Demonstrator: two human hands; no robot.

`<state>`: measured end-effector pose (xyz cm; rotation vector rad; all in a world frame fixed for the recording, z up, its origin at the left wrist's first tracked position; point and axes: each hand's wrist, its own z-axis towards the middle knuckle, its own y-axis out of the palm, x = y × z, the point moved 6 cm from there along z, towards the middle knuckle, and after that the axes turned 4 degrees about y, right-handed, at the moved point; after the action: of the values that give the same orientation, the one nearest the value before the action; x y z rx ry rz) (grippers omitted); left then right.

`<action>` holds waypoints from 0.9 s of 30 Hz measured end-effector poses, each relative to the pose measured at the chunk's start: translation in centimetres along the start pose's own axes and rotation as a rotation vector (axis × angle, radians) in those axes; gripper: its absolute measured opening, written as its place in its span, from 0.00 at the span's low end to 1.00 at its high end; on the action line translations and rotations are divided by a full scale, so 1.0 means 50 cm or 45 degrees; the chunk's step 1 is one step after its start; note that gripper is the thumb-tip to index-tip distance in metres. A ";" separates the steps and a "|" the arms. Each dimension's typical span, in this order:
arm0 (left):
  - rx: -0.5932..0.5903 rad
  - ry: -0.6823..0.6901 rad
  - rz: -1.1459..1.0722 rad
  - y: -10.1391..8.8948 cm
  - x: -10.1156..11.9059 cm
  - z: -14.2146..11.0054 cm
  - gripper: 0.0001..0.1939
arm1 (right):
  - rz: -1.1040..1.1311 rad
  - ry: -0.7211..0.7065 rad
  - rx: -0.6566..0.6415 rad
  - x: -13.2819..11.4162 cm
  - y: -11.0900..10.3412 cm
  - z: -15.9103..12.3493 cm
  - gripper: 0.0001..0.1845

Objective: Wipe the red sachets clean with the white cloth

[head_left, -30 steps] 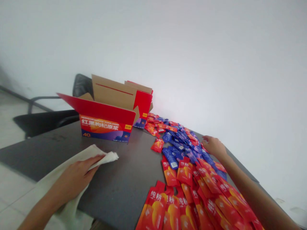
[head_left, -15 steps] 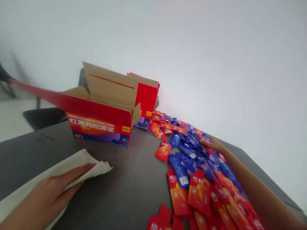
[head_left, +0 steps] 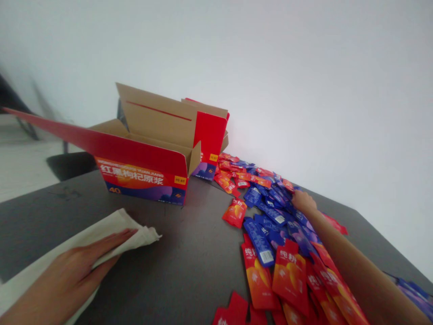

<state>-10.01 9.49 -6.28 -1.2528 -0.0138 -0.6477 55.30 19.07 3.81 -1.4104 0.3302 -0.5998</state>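
My left hand (head_left: 79, 268) lies on a folded cream cloth (head_left: 138, 232), gripping it against the dark table near the front left. My right hand (head_left: 304, 202) rests on a heap of blue and red sachets (head_left: 270, 203), touching blue ones with nothing visibly held. A blue sachet (head_left: 259, 242) and a red sachet (head_left: 290, 276) lie flat near my right forearm. One red sachet (head_left: 234, 213) sits apart at the heap's left side. An open red cardboard carton (head_left: 142, 177) with Chinese print and "40" stands behind the cloth, its inside mostly hidden by its flaps.
The dark grey table (head_left: 176, 271) has an edge running to the right. A white wall (head_left: 304, 90) rises behind it. Another blue sachet group (head_left: 414, 293) lies at the lower right. A black chair (head_left: 71, 165) stands left of the carton.
The view has swung, so the carton looks larger and further left. My right hand has moved further along the heap, and sachets around it have shifted. My left hand stays on the cloth.
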 end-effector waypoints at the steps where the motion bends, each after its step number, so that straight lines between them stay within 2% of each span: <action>1: -0.001 -0.012 -0.012 -0.001 0.002 0.001 0.24 | -0.004 0.016 0.021 0.003 -0.005 -0.011 0.20; 4: -0.018 -0.029 -0.034 -0.008 0.012 0.003 0.24 | -0.008 0.043 0.086 0.018 -0.036 -0.045 0.21; 8: -0.053 -0.009 -0.050 -0.018 0.032 0.009 0.25 | -0.002 0.011 0.175 0.049 -0.117 -0.104 0.24; 10: -0.068 -0.001 -0.060 -0.024 0.045 0.014 0.25 | 0.025 -0.069 0.236 0.052 -0.168 -0.154 0.24; 13: -0.083 0.033 -0.067 -0.033 0.067 0.022 0.25 | 0.169 -0.262 0.364 0.019 -0.239 -0.269 0.24; 16: -0.096 0.075 -0.060 -0.040 0.083 0.025 0.24 | 0.258 -0.470 0.314 -0.066 -0.266 -0.416 0.22; 20: -0.061 0.103 -0.056 -0.045 0.089 0.026 0.23 | 0.178 -0.786 0.268 -0.237 -0.262 -0.606 0.27; 23: -0.033 0.118 -0.091 -0.046 0.092 0.027 0.23 | 0.093 -0.865 0.170 -0.356 -0.236 -0.693 0.27; 27: -0.046 0.131 -0.111 -0.050 0.100 0.026 0.23 | 0.029 -0.992 0.099 -0.475 -0.190 -0.755 0.25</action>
<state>-6.58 8.01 -1.90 -1.2577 0.0291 -0.7904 13.32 1.28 4.36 -1.4514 -0.2959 -0.0136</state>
